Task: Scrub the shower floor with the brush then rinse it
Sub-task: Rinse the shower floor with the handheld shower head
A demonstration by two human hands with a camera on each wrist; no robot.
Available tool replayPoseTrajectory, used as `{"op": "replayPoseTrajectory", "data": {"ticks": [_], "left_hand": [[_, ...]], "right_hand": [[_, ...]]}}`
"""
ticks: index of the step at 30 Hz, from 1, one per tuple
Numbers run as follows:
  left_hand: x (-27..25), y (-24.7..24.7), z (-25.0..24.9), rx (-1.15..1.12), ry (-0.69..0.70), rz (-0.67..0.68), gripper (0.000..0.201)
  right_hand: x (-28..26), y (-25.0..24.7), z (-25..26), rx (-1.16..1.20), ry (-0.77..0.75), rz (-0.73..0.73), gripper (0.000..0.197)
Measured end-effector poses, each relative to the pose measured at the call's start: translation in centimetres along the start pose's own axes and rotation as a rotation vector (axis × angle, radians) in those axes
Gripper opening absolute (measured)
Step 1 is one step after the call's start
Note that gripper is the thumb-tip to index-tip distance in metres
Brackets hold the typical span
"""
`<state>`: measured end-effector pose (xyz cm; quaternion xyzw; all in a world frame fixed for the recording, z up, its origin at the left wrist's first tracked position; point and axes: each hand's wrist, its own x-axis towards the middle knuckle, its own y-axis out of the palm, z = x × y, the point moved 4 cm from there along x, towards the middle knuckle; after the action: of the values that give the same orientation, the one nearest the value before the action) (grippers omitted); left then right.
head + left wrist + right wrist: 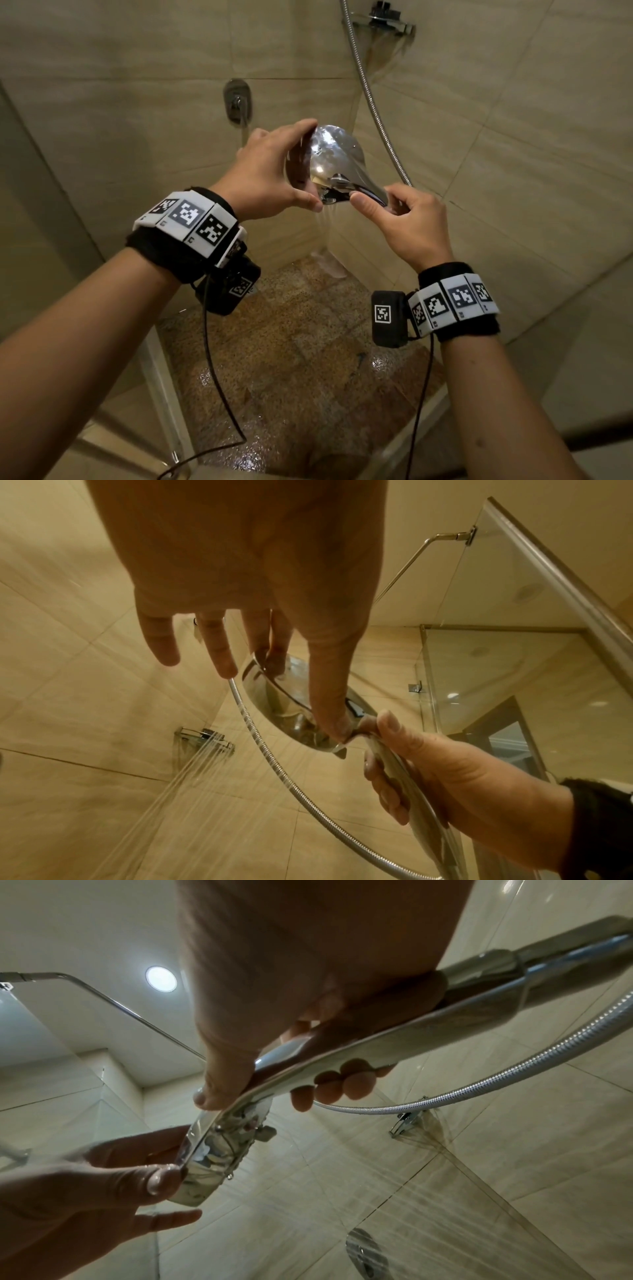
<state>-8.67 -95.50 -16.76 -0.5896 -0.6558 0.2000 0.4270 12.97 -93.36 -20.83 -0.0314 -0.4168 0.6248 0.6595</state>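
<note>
Bare forearms, no sleeves. Each wrist carries a black fabric band (171, 253) topped by a row of white blocks (454, 301) printed with black-and-white square markers. Just beside each band, on the wrist's inner side, hangs a black camera box (388, 318) with its own marker, trailing a thin black cable (219, 377).

Both hands raised — left hand (270, 171) spread, right hand (407, 219) curled tight.
</note>
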Motion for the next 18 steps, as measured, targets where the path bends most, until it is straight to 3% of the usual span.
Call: {"op": "replayPoseTrajectory", "data": {"ticks": [18], "left_hand": [[0.6, 0.5, -0.6, 0.037, 0.01, 0.05, 0.111]], "right_hand": [[-0.1, -0.2, -1.4, 0.045, 0.026, 0.032, 0.063]]}}
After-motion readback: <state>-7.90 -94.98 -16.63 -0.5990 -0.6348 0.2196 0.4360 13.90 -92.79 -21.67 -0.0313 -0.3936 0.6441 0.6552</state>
